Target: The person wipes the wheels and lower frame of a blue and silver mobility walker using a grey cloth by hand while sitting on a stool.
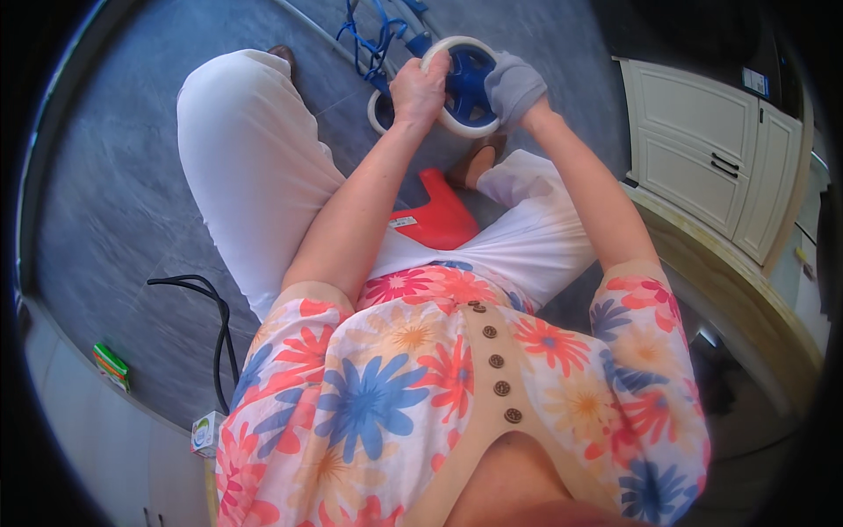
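A wheel with a cream tyre and a blue spoked hub (471, 80) stands out over the floor in front of me. My left hand (421, 92) grips its left side, thumb lying on the tyre. At the opposite edge, my right hand (536, 112) presses a grey cloth (515, 87) against the rim. The cloth hides most of that hand's fingers. A second, similar wheel (378, 113) shows partly behind my left wrist. Both appear to belong to a metal-tube frame (395, 27) with blue fittings, where blue cord (377, 49) is tangled.
Between my legs is a red plastic seat (444, 214) with a label. Black cable (220, 316) lies on the grey floor at left, near a green packet (110, 367) and a white box (205, 433). Cream cabinets (698, 145) stand at right.
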{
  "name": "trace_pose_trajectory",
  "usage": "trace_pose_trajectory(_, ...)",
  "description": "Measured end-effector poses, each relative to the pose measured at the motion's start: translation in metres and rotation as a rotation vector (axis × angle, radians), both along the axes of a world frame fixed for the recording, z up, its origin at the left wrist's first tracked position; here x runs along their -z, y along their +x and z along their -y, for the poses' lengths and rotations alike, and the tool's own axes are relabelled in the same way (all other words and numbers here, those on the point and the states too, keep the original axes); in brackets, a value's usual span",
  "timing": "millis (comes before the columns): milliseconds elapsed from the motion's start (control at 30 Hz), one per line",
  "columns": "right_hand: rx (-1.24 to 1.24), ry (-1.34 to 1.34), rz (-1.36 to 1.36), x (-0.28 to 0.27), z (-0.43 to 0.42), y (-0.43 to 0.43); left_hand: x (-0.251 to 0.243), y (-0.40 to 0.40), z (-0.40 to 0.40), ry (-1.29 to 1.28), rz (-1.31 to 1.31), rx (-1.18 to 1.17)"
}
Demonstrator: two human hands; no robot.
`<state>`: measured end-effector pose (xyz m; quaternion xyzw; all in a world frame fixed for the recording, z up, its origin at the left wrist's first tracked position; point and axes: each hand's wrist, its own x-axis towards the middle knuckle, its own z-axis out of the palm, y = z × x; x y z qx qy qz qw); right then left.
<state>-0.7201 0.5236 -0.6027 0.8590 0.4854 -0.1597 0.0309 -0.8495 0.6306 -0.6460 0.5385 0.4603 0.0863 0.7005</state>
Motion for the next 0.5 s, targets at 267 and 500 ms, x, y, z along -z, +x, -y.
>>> trace_pose_trajectory(267,-0.391,-0.147,0.157,-0.009,0.002,0.009,0.012,0.001,0.009,0.085,-0.007,-0.101)
trace_pose_trajectory(500,-0.145,0.088,0.018,-0.001,0.006,0.010,0.010,0.003,0.007,0.133,-0.012,-0.065)
